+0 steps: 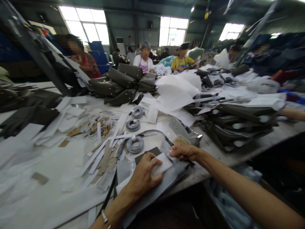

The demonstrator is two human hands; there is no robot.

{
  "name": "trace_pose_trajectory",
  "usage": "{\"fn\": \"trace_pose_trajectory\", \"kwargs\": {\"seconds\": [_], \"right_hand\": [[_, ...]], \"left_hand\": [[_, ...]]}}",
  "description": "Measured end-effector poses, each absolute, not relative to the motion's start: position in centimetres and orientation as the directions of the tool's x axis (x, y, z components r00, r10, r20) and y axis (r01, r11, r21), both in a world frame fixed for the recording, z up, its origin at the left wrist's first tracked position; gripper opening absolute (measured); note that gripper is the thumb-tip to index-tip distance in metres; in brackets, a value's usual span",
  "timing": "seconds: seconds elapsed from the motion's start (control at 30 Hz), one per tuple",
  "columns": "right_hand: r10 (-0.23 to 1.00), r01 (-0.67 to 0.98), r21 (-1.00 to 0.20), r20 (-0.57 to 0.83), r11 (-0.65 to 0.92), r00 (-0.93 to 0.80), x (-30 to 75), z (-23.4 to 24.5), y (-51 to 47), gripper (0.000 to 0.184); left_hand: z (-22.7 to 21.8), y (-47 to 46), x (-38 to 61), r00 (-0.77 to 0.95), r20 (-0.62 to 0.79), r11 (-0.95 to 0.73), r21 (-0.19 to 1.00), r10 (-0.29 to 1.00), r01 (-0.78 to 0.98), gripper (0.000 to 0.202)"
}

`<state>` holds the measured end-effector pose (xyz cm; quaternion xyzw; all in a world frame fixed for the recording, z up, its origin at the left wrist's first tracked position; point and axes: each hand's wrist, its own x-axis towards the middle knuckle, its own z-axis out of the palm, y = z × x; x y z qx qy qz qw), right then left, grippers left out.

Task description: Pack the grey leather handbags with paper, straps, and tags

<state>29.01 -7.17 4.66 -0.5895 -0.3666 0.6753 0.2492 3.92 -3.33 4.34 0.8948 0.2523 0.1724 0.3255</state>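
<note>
My left hand (145, 173) is curled over a white rectangular pad (164, 164), thumb along its near side and fingers on top. Under the pad, a thin greyish-white sheet (164, 184) is spread over a dark piece (154, 151) at the table's front edge. My right hand (184, 151) is closed in a pinch on the sheet's far right corner. Close by its fingertips ends a dark strap (152, 131) that curves across the table. Coiled grey straps (134, 144) are beside the work, beyond my left hand.
Paper and card strips (105, 159) are heaped to the left. Stacked dark bag pieces (240, 127) stand at right, more dark bags (121, 81) at the back. Crumpled white sheets (177, 90) lie between them. Several people are working across the table, including a person in yellow (182, 60).
</note>
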Motion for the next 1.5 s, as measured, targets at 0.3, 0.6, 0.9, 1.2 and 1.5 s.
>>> {"fn": "trace_pose_trajectory", "kwargs": {"seconds": [0.3,0.6,0.9,1.2,1.5], "right_hand": [[0.792,-0.008,-0.82,-0.55,-0.572,-0.264,29.6,4.0,-7.6,0.043],[0.784,0.11,-0.828,-0.556,-0.549,-0.277,29.7,4.5,-7.8,0.031],[0.879,0.248,-0.847,-0.476,-0.471,0.043,28.3,3.3,-7.7,0.028],[0.864,0.32,-0.804,-0.488,-0.501,0.124,28.3,3.6,-8.0,0.006],[0.829,0.388,-0.733,-0.48,-0.559,0.287,27.6,4.6,-8.0,0.018]], "left_hand": [[4.8,-2.9,6.0,0.851,0.081,-0.674,0.652,0.518,0.348,0.023],[4.2,-2.0,8.1,0.787,-0.027,-0.432,0.824,0.616,0.366,0.027],[0.3,1.1,8.2,0.831,-0.168,-0.021,0.977,0.53,0.211,0.051],[-0.6,1.1,8.1,0.835,-0.147,0.01,0.986,0.53,0.167,0.055],[1.0,2.2,8.9,0.841,-0.165,-0.36,0.849,0.515,0.387,0.06]]}}
